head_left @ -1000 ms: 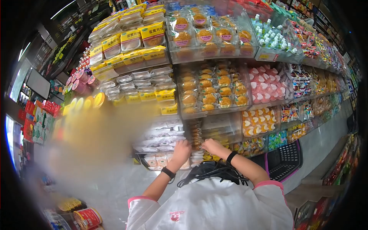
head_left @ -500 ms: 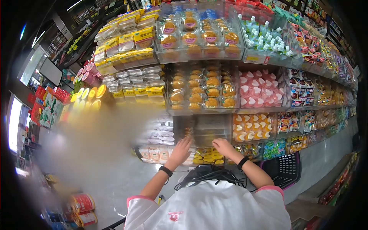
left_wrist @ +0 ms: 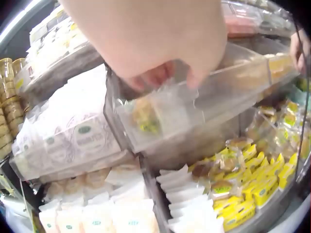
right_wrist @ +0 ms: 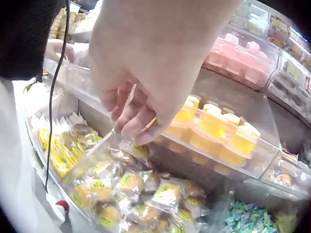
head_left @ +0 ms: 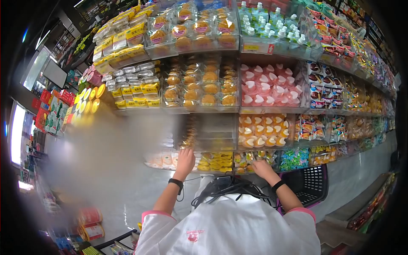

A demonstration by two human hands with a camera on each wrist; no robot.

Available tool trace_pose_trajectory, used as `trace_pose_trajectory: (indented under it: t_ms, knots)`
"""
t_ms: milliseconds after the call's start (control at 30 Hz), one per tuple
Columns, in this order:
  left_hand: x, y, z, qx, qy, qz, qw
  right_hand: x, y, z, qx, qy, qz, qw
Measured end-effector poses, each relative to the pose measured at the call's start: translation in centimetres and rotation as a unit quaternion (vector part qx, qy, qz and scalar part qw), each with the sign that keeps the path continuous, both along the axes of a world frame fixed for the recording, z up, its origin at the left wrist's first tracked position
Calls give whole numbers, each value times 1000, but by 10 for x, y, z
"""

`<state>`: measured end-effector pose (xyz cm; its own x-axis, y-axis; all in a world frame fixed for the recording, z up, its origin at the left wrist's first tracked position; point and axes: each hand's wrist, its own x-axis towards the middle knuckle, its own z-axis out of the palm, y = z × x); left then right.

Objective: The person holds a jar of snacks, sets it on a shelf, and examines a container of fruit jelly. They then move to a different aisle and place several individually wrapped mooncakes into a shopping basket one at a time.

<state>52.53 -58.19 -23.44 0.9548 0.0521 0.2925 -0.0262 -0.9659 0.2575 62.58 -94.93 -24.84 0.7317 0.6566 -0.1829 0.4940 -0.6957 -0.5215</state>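
Observation:
In the head view my left hand [head_left: 185, 162] is at the front of a clear bin [head_left: 216, 144] on the lower shelf, by a column of wrapped pastries [head_left: 190, 132]. From the left wrist its fingers reach over the bin's front wall, thumb near the rim, and a wrapped pastry [left_wrist: 146, 115] shows through the plastic just below; whether they grip it I cannot tell. My right hand [head_left: 264, 168] is lower and to the right, over a bin of small wrapped cakes [right_wrist: 131, 184]. Its fingers curl in and pinch a clear-wrapped cake [right_wrist: 140, 148] above the pile.
Orange cups with heart-shaped lids [head_left: 263, 129] fill the neighbouring bin. Yellow packets [head_left: 214, 161] lie below between the hands. A black basket [head_left: 308, 182] stands at the right. A blur covers the left of the head view. A cord [right_wrist: 53, 97] hangs beside my right wrist.
Both hands began at the lower-shelf bin. The right has moved right and down to the wrapped cakes; the left stays at the pastry column. The head view has shifted right along the shelf.

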Motion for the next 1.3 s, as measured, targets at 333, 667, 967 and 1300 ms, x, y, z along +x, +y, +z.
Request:
trace_pose_trajectory:
  t_ms: [333,667,967,1300]
  knots:
    - [-53,-9,-123,-60,267,9,962,-115,-203,-184,-252,227,-232,912]
    - [-1,-24,-181,-35,260,92,960,-197,-206,-155,-191,237,-215,928]
    - [62,-11,-226,29,155,-6,987,-89,-117,-135,-196,213,-95,952]
    - [73,-2,-237,-80,131,47,987,-11,60,-100,-58,258,-14,964]
